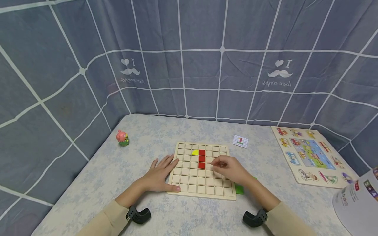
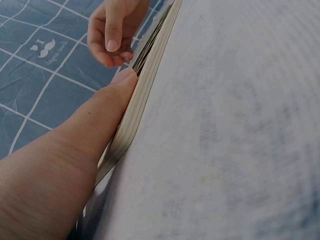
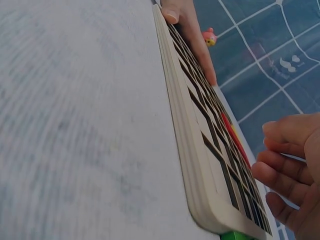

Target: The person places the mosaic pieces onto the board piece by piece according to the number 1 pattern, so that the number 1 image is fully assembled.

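A square wooden grid board (image 1: 189, 188) lies on the table. Three red squares (image 1: 201, 158) stand in a column near its middle, with a yellow piece (image 1: 195, 152) beside the top one. My left hand (image 1: 159, 175) rests on the board's left side, fingers spread and thumb along the near edge. Over the right half of the grid hovers my right hand (image 1: 228, 168), its fingers loosely bent and its fingertips just right of the red column. In the right wrist view, nothing shows between the thumb and fingers (image 3: 282, 172). A green piece (image 1: 240, 189) pokes out by the board's right edge, partly hidden.
A small card (image 1: 240, 141) with a printed grid pattern lies behind the board. At the back left stands a pink and green toy figure (image 1: 122, 138). A picture puzzle board (image 1: 316, 157) and a white tub (image 1: 357, 203) occupy the right side. Grid-patterned cloth (image 1: 203, 72) hangs behind the table.
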`<control>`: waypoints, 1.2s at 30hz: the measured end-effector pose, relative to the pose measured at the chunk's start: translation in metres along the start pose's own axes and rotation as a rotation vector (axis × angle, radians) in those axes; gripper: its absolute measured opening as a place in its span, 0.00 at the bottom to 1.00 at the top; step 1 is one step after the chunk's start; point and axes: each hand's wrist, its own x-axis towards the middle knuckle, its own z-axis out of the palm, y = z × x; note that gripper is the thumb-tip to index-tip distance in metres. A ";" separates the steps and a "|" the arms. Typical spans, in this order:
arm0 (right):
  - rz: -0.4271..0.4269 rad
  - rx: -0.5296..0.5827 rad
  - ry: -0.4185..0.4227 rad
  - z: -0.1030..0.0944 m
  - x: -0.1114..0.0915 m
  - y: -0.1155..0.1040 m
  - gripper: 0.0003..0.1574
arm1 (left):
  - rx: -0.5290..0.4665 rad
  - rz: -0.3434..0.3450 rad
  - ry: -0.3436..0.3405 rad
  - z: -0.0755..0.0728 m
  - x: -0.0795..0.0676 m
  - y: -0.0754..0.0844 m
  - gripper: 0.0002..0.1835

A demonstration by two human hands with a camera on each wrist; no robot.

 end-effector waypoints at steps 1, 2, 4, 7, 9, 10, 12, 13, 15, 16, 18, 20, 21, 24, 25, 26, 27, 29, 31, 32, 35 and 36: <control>0.002 -0.003 0.003 -0.001 -0.001 0.000 0.10 | 0.001 0.001 0.000 0.000 0.000 0.000 0.59; 0.003 -0.008 0.007 -0.003 -0.002 0.001 0.10 | 0.001 0.002 -0.001 0.000 0.000 0.000 0.59; 0.004 -0.020 0.014 -0.006 -0.004 0.003 0.10 | 0.004 0.001 -0.006 0.000 0.000 0.000 0.59; 0.001 -0.029 0.030 -0.011 -0.008 0.006 0.10 | 0.000 0.004 -0.006 0.000 0.001 -0.001 0.59; 0.000 -0.030 0.040 -0.014 -0.011 0.008 0.10 | 0.002 0.001 -0.006 0.000 0.001 -0.001 0.59; -0.002 -0.029 0.045 -0.016 -0.012 0.009 0.10 | 0.002 0.001 -0.005 0.000 0.001 -0.001 0.59; 0.004 -0.028 0.053 -0.020 -0.014 0.011 0.10 | 0.003 0.000 -0.003 -0.001 0.001 -0.001 0.59; 0.007 -0.028 0.057 -0.022 -0.015 0.012 0.10 | 0.006 -0.002 -0.003 -0.001 0.001 -0.001 0.59; 0.014 -0.030 0.065 -0.026 -0.017 0.014 0.10 | 0.009 -0.004 -0.003 -0.001 0.001 0.000 0.59; 0.013 -0.033 0.069 -0.028 -0.018 0.015 0.10 | 0.009 -0.005 -0.003 -0.001 0.001 0.000 0.59; 0.014 -0.043 0.082 -0.031 -0.020 0.017 0.10 | 0.008 -0.006 -0.003 -0.001 0.001 0.000 0.59; 0.023 -0.053 0.093 -0.034 -0.022 0.019 0.10 | 0.007 -0.006 -0.004 0.000 0.001 0.000 0.58; 0.028 -0.059 0.100 -0.035 -0.024 0.020 0.10 | 0.006 -0.006 -0.005 0.000 0.001 0.000 0.58; 0.063 -0.069 0.115 -0.039 -0.028 0.024 0.10 | 0.006 -0.005 -0.007 0.000 0.000 -0.001 0.59; 0.073 -0.071 0.119 -0.041 -0.030 0.025 0.10 | 0.007 -0.004 -0.007 0.000 0.000 -0.001 0.59; 0.081 -0.074 0.125 -0.043 -0.032 0.026 0.10 | 0.007 -0.004 -0.007 -0.001 0.000 0.000 0.59; 0.089 -0.076 0.132 -0.044 -0.033 0.027 0.10 | 0.006 -0.003 -0.007 -0.001 0.000 0.000 0.59; 0.100 -0.084 0.141 -0.048 -0.037 0.029 0.10 | 0.004 -0.003 -0.006 -0.001 0.000 0.000 0.59; 0.101 -0.098 0.150 -0.051 -0.040 0.031 0.10 | 0.003 -0.003 -0.005 -0.002 0.000 0.001 0.59; 0.101 -0.102 0.154 -0.053 -0.041 0.032 0.10 | 0.003 -0.003 -0.005 -0.002 0.000 0.001 0.59; 0.111 -0.112 0.159 -0.057 -0.045 0.034 0.10 | 0.003 -0.004 -0.004 -0.001 0.000 0.001 0.59; 0.115 -0.112 0.160 -0.059 -0.046 0.034 0.10 | 0.003 -0.004 -0.003 -0.001 0.000 0.001 0.59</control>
